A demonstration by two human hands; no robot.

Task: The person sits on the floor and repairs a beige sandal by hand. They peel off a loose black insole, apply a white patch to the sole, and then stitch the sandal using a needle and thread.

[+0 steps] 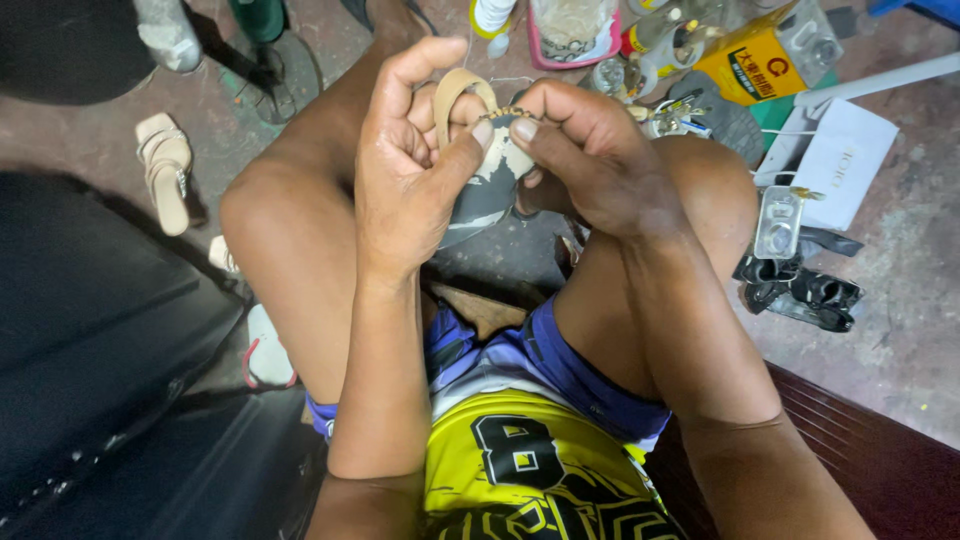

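Observation:
I hold a small sandal (490, 190) up between my knees, its worn grey sole facing me. My left hand (405, 165) grips it from the left, fingers curled around a beige strap loop (452, 88), thumb pressed on the sole's upper edge. My right hand (595, 150) pinches the top of the sandal from the right, at a short beaded trim (508, 113) beside the strap. Both hands touch at the fingertips over the shoe.
A beige heeled sandal (165, 165) lies on the floor at the left. Bottles, a yellow can (750, 65) and a pink tray (573, 40) crowd the top. A white paper bag (840, 160) and black straps (800, 290) lie on the right. A dark bench (880, 450) edges the lower right.

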